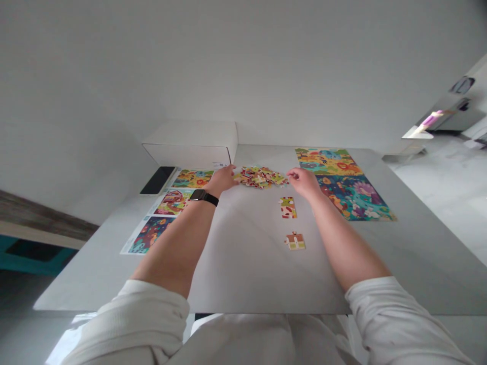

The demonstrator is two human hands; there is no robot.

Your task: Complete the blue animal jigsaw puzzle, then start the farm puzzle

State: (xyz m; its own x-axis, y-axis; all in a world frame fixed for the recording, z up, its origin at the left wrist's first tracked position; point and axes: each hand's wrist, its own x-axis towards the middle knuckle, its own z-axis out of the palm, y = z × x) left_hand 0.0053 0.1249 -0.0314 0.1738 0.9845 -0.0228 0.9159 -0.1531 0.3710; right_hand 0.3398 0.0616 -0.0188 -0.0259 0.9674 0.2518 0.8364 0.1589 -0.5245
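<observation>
A loose heap of small, colourful jigsaw pieces [261, 177] lies on the white table [247, 258], at the far middle. My left hand [222, 179], with a black smartwatch [204, 197] on its wrist, reaches the heap's left edge. My right hand [304, 183] is at the heap's right edge, its fingertips close to the pieces. Neither hand clearly shows a held piece. Nearer me lie a joined strip of jigsaw pieces [288, 207] and a smaller joined group [294, 241], both apart from my hands.
Two large colourful picture sheets [327, 161] [353, 197] lie at the far right of the table. Several picture cards [173, 202] and a black phone [158, 180] lie at the left. A white cardboard box [191, 145] stands at the far edge.
</observation>
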